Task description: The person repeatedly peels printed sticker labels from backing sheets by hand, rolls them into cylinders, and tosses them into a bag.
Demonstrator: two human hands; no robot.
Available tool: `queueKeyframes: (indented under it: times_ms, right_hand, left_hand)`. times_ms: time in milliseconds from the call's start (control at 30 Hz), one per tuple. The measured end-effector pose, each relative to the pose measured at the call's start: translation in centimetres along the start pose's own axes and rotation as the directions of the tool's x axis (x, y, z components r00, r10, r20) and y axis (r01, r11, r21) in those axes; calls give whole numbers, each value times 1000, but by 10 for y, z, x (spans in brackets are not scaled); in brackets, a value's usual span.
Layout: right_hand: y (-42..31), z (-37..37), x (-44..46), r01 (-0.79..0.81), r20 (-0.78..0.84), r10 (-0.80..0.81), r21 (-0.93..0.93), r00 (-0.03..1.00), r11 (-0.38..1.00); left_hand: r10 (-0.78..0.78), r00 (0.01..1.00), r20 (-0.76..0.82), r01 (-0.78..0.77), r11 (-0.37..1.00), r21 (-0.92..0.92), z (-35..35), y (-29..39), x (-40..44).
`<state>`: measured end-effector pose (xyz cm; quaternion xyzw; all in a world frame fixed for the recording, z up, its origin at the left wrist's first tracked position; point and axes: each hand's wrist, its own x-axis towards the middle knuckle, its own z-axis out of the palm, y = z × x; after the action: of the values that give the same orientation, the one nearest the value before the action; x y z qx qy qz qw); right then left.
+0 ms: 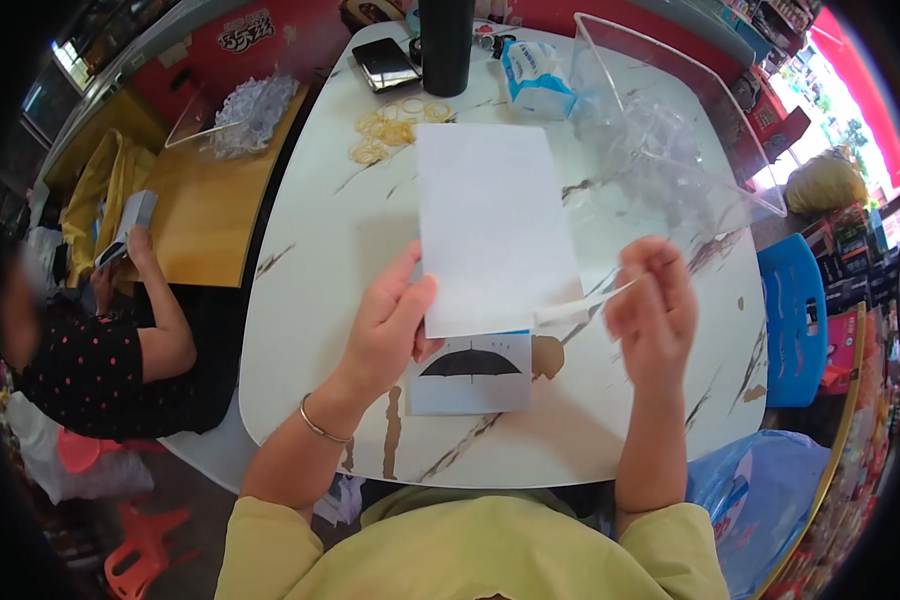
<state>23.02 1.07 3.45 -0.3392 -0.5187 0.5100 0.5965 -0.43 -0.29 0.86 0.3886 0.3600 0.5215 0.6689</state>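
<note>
A white rectangular sheet or packet (495, 225) is held up over the table by my left hand (385, 315), its thumb on the lower left edge. From the lower right corner of the packet a thin white strip (595, 300) stretches to my right hand (655, 305), whose fingers are pinched together and blurred by motion. Partly hidden beneath the packet, a card with a black umbrella picture (470, 372) lies near the front of the table.
On the marbled table (310, 300) are yellow rubber bands (390, 128), a phone (385, 65), a black bottle (447, 45), a tissue pack (537, 80) and a clear bin (670, 160). Another person (110, 360) handles a packet at left. A blue chair (795, 320) stands right.
</note>
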Motion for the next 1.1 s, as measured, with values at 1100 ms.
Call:
queueKeyframes:
  times_ms: [1100]
  right_hand:
    - [12,11,-1,346,557,-177,-214,811,913]
  left_hand:
    - [-99,954,284,227,856,-464,-3,1,4]
